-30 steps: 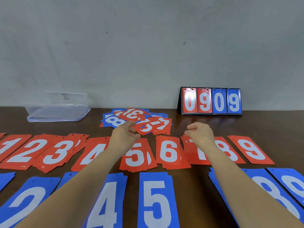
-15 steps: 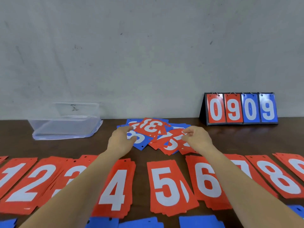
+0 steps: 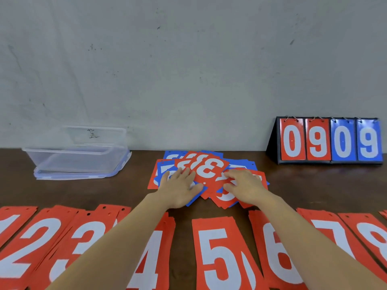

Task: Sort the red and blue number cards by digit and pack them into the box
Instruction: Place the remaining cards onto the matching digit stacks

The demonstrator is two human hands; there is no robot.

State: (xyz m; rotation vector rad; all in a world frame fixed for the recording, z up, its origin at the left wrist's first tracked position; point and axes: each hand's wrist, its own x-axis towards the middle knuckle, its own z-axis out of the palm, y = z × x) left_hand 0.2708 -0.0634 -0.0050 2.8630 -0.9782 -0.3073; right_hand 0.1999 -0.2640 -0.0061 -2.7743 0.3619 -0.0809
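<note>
Tabletop (image 3: 104,195): pile (image 3: 209,170) (red, blue) under fingers (image 3: 185,172)

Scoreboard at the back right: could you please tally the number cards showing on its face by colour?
Red cards on the scoreboard: 2
Blue cards: 2
Total: 4
</note>
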